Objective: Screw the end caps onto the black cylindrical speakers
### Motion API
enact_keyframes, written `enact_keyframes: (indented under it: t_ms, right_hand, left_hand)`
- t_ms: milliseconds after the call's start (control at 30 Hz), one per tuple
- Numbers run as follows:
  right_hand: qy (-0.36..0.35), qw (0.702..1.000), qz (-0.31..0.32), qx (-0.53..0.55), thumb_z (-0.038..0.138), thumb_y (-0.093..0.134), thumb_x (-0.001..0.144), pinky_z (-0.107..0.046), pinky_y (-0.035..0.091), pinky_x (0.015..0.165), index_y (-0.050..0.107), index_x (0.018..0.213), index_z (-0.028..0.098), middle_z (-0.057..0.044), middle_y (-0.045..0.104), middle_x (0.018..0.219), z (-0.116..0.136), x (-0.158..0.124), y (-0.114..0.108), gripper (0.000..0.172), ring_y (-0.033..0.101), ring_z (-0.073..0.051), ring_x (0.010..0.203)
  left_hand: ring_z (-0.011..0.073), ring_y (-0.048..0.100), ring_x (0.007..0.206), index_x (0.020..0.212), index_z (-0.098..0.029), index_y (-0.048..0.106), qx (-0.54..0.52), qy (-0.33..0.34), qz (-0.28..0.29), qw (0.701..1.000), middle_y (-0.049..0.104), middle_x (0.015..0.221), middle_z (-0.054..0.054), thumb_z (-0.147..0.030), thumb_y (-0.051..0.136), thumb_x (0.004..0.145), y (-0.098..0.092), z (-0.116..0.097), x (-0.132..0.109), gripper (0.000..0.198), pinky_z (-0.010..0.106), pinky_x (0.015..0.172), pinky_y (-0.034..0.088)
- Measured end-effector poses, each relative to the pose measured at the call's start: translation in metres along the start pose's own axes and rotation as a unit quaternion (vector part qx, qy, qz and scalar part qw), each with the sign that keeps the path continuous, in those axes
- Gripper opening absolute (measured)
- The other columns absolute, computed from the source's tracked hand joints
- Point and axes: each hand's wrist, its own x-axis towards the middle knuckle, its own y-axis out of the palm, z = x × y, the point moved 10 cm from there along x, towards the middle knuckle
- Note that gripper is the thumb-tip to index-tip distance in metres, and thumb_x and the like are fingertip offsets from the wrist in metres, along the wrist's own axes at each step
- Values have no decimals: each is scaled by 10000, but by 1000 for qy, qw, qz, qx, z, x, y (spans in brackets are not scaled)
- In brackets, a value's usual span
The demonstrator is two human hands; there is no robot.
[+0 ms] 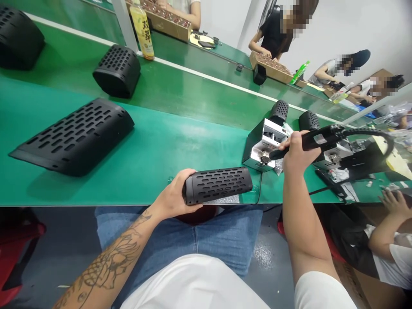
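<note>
My left hand (174, 195) is closed round the left end of a black perforated speaker shell (219, 184), holding it lying sideways at the near edge of the green bench (154, 150). My right hand (298, 154) grips a black electric screwdriver (317, 139) with a thick black cable trailing to the right. Its tip points left into a small white and black screw feeder box (264, 143) on the bench.
A long black perforated shell (75, 137) lies at the left, with more black shells (117, 71) behind it. A yellow drink bottle (143, 30) stands at the back. Other people sit across the bench, and a co-worker's hand (394, 201) rests at the right.
</note>
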Motion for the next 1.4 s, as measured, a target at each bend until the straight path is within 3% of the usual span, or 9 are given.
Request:
enact_keyframes:
  t_ms: [67,167,267,367,533,667,900,1100,1400]
  right_hand:
    - [10,1000,9,-6,698,1037,930,-335,558,472,655,840,315,134,593,561,-19,1,-5,548,577,-154,417]
    - [14,1000,22,-5,708,1035,935,-340,594,497,671,877,306,138,606,584,-24,-6,-9,545,588,-149,431]
    - [21,999,40,16,702,1069,925,-338,604,493,719,908,295,122,633,605,-3,-16,-6,538,595,-149,447]
    - [14,995,59,77,683,1105,936,-331,609,485,766,951,294,113,648,612,43,-35,4,516,605,-155,437]
    - [17,951,208,231,680,1118,972,-343,666,510,854,1115,317,95,725,659,128,-107,60,471,646,-169,434]
    - [66,891,330,306,603,1069,1063,-333,721,594,864,1156,303,76,772,700,156,-164,114,375,691,-151,482]
    - [109,887,348,282,643,1100,1010,-352,708,538,770,1022,310,87,747,650,141,-185,152,469,665,-163,442]
    - [118,886,383,232,644,1056,1043,-402,693,508,748,990,357,98,668,640,131,-197,157,424,583,-170,428]
    - [143,842,455,252,537,1070,1032,-377,653,579,748,986,315,85,702,680,109,-215,157,394,625,-163,480]
  left_hand:
    - [486,798,1659,1870,-315,447,-5,-8,-1,1000,697,1810,206,-321,1134,825,0,2,0,1251,664,1392,710]
    - [478,793,1667,1870,-312,472,-14,-27,2,1000,696,1822,195,-345,1138,823,0,5,0,1242,656,1413,698]
    - [472,779,1686,1889,-313,464,-19,-35,10,999,678,1849,194,-358,1130,847,1,5,2,1238,646,1428,689]
    - [466,759,1711,1906,-311,438,-24,-21,15,999,661,1868,197,-372,1112,885,2,0,4,1225,639,1446,674]
    - [457,763,1705,1900,-310,463,-35,-21,11,999,678,1852,187,-418,1142,860,4,-2,7,1247,617,1463,664]
    - [465,769,1696,1890,-312,476,-46,-23,5,999,680,1857,197,-418,1163,832,5,-4,9,1266,633,1449,671]
    - [478,774,1687,1871,-315,453,-54,-41,16,998,682,1849,217,-387,1145,830,12,-6,12,1252,676,1404,686]
    - [482,790,1640,1841,-322,510,-46,-52,15,997,716,1796,202,-405,1132,816,13,-8,14,1202,706,1352,709]
    - [475,806,1597,1798,-306,555,-49,-50,17,997,745,1760,203,-435,1109,809,13,-12,17,1142,694,1351,701]
